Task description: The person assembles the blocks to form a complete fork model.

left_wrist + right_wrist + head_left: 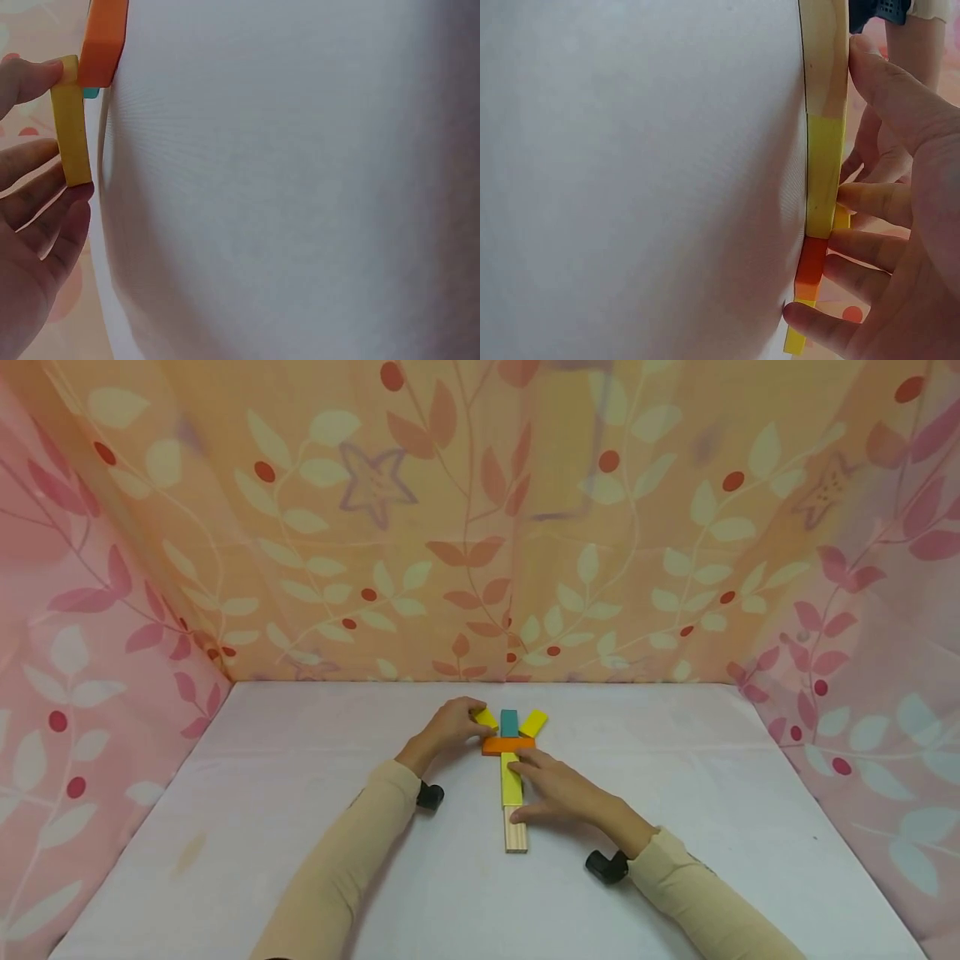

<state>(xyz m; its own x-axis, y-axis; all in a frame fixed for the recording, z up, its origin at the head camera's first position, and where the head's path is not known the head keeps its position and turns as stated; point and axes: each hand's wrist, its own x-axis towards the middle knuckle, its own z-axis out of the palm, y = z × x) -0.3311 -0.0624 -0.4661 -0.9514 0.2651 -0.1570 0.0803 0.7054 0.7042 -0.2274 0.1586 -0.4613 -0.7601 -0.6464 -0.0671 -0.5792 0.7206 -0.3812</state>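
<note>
My left hand (448, 725) pinches a small yellow block (72, 135) between thumb and fingers, at the left end of an orange block (498, 746). Behind the orange block stand a teal block (509, 723) and, slanting outward, a second yellow block (535, 723). From its near side a long yellow block (511, 792) and a plain wooden block (516, 838) run in line toward me. Over the right side of this line lies my right hand (567, 789), fingers spread. In the right wrist view its fingertips touch the blocks' upper faces or edges, curled round none of them.
A white cloth (262, 860) covers the table under the blocks. Patterned curtains (465, 568) rise along the back edge and both sides. A black wrist camera (430, 796) sits below the left hand, another camera (606, 866) below the right.
</note>
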